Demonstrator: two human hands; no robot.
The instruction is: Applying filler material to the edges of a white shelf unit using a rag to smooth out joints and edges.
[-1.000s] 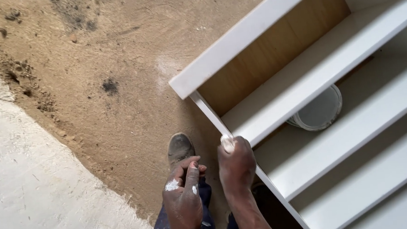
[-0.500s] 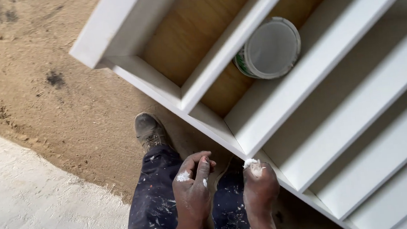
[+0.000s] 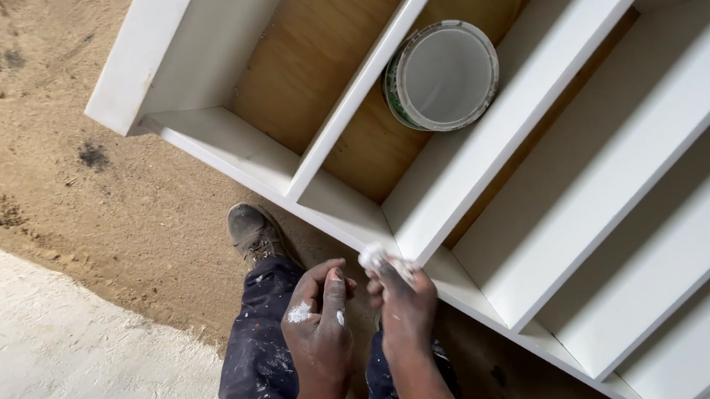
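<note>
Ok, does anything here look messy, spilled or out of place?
White smears mark the left hand and the right hand's fingertips, and white specks dot the dark blue trousers. The round white tub sits inside the white shelf unit; nothing looks spilled.

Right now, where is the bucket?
The bucket sits inside the white shelf unit, upper middle of the view, between two shelves, above the hands.

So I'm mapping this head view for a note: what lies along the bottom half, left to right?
Pale concrete floor patch → grey dusty work boot → paint-flecked left hand → right hand → white painted wooden shelf unit.
</note>
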